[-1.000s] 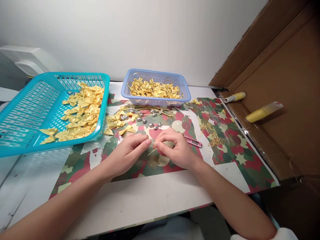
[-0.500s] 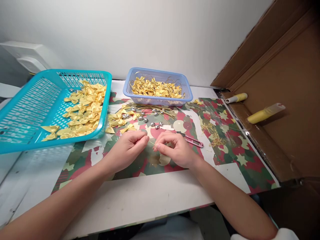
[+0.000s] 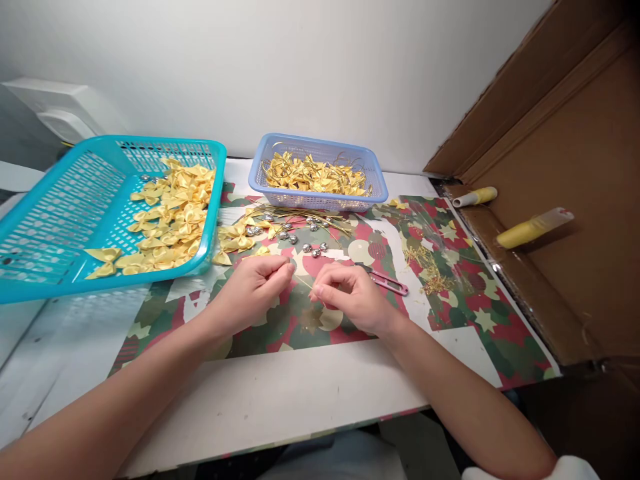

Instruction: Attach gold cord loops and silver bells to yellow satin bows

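The left hand (image 3: 253,293) is curled, its thumb pressed against the bent index finger. The right hand (image 3: 353,293) pinches a thin gold strand (image 3: 303,281) between thumb and fingertips. The strand slants across the short gap between the two hands, above the patterned paper (image 3: 300,333); its far end seems to be gripped in the left hand, though the fingers cover it. The hands are apart from each other, and both forearms reach in from the near side over the white tabletop (image 3: 280,393).

Just beside the right hand, on its outer side, lie pink-handled snips (image 3: 391,285), their dark tip end partly behind the knuckles. Farther right is a scatter of gold clippings (image 3: 434,278). Beyond the hands, small silver bells (image 3: 316,252) lie in little groups, with a bundle of gold cords (image 3: 320,215) behind them and loose yellow bows (image 3: 235,239) to the left.

At the left stands a large teal basket (image 3: 150,275) with a heap of yellow bows against its right side and a few silver bells near the back. A smaller blue basket (image 3: 320,201) stands at the back near the white wall (image 3: 320,73), holding yellow bows mixed with curling gold cords. One more yellow piece (image 3: 399,204) lies just right of it. Along the right edge, two yellow-and-white tubes (image 3: 535,228) stick out by a brown cardboard panel (image 3: 565,153).
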Action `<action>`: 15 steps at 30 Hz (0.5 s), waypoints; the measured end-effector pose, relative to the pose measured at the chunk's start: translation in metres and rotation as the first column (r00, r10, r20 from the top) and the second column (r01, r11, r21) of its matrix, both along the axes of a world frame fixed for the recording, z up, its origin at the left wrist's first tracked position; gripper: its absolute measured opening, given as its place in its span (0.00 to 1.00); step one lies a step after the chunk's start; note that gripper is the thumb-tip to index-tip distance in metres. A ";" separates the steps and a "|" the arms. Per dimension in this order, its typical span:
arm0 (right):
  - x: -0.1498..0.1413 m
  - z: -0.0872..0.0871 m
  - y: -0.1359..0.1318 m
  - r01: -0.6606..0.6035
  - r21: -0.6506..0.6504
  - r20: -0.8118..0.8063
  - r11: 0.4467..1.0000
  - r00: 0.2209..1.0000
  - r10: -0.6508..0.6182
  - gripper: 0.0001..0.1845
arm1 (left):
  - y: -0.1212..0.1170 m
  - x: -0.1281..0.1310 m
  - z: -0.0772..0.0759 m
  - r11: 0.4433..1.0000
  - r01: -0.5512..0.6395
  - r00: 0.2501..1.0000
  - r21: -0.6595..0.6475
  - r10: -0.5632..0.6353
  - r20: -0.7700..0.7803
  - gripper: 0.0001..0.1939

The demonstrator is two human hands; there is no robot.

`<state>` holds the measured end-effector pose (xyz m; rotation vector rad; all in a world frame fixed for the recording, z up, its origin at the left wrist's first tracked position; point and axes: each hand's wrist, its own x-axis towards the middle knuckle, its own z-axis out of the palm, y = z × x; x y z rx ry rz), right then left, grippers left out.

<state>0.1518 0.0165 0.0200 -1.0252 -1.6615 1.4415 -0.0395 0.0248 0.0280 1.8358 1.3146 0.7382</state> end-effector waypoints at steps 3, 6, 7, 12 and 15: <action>0.001 -0.001 0.000 -0.012 -0.018 -0.009 1.000 1.000 0.011 0.10 | 0.000 0.000 0.002 1.000 0.004 1.000 -0.018 -0.004 0.003 0.19; 0.003 -0.003 0.001 -0.045 -0.058 -0.045 0.997 0.998 0.043 0.10 | -0.001 -0.001 0.005 0.999 0.012 1.000 -0.046 -0.011 0.025 0.19; 0.003 -0.003 0.001 -0.064 -0.065 -0.056 0.996 0.997 0.060 0.11 | -0.001 -0.001 0.005 0.998 0.016 0.999 -0.057 -0.014 0.039 0.19; 0.004 -0.001 0.002 -0.138 -0.080 -0.073 0.987 0.988 0.133 0.11 | -0.002 -0.001 0.006 0.997 0.033 0.994 -0.071 -0.025 0.109 0.20; 0.003 -0.001 0.003 -0.163 -0.106 -0.083 0.981 0.984 0.154 0.14 | -0.002 -0.001 0.004 0.995 0.042 0.991 -0.090 -0.030 0.132 0.20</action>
